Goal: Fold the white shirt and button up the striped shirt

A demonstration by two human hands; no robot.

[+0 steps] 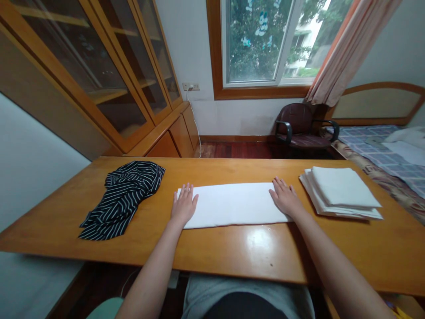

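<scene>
A white cloth (232, 205), folded into a long flat strip, lies across the middle of the wooden table. On its left end rests my left hand (184, 205), flat with the fingers stretched out. My right hand (284, 196) presses on the right end, palm down and fingers spread. Neither hand grips the cloth. To the right of my right hand sits a stack of folded white cloths (343, 188). A crumpled black garment with white stripes (128, 195) lies to the left of my left hand, apart from it.
The wooden table (232, 254) has its near edge at my lap. Beyond it are a glass-door cabinet (159, 122) at left, a dark office chair (300, 126) under the window, and a bed (375, 144) at right. A white cord (195, 119) hangs from a wall socket.
</scene>
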